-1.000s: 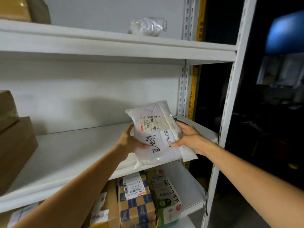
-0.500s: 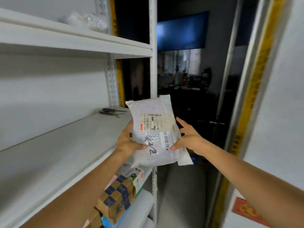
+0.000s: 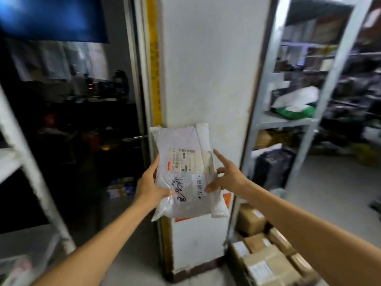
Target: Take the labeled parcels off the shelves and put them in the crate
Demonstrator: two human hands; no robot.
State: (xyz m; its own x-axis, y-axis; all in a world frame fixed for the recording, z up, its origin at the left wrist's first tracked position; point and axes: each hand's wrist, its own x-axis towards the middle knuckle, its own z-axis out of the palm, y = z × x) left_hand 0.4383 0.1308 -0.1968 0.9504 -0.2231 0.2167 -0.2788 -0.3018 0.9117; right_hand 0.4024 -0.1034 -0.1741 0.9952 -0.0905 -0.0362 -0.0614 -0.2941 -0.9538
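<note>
Closest to me, two bare arms reach forward, and between them the parcel [image 3: 185, 172] is held up in the air, clear of every shelf. The left hand [image 3: 151, 186] grips its left edge, thumb laid across the front and fingers tucked behind. The right hand [image 3: 228, 178] holds the right edge, thumb pressed on the front and forefinger stretched up along the side. The printed label [image 3: 182, 159] faces the person.

This looks like the carry to the crate, which I cannot see from here. The wrap seems soft and slick, so I would keep both hands on it with the fingers well underneath. I would find the crate before stepping off, then lower the parcel in rather than drop it.

Low on the right, cardboard boxes [image 3: 266, 256] sit stacked near the person's path, so a turn that way needs care. Straight behind the parcel stands a white pillar [image 3: 206, 69]. Farther right is a metal shelf rack [image 3: 286, 121] holding bags [image 3: 294, 102]. To the left is a dark doorway [image 3: 72, 120].
</note>
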